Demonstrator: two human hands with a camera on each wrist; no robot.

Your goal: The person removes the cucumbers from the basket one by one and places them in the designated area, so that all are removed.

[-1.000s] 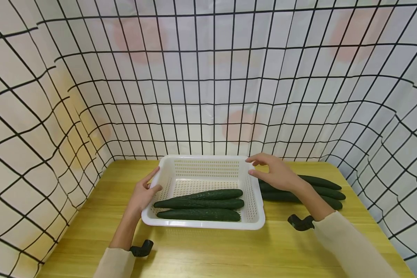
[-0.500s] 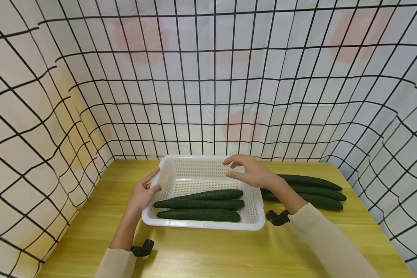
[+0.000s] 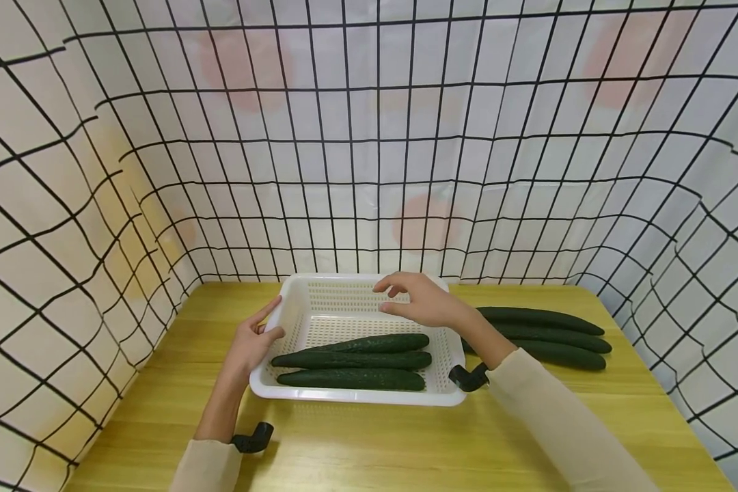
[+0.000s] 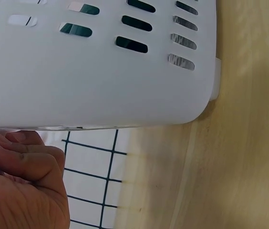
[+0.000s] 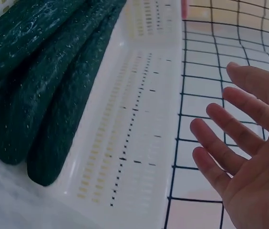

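A white plastic basket (image 3: pixel 357 394) with slotted walls stands on the table, and three dark green cucumbers (image 3: pixel 369 360) lie side by side in its front half. My left hand (image 3: pixel 251 347) grips the basket's left rim, thumb over the edge; in the left wrist view the fingers of that hand (image 4: pixel 25 176) curl beneath the rim. Above the back right part of the basket hovers my right hand (image 3: pixel 421 302), holding nothing. Its fingers look loosely bent and spread in the right wrist view, apart from the cucumbers (image 5: pixel 53 95).
Three more cucumbers (image 3: pixel 553 336) lie together on the wooden table (image 3: pixel 357 451) right of the basket, partly behind my right forearm. A white cloth with a black grid (image 3: pixel 357 157) closes off the back and both sides. Each wrist bears a black camera mount (image 3: pixel 252 437).
My right hand has moved left from the basket's right rim to above its inside, with nothing in it. My left hand, the basket and the cucumbers have stayed put.
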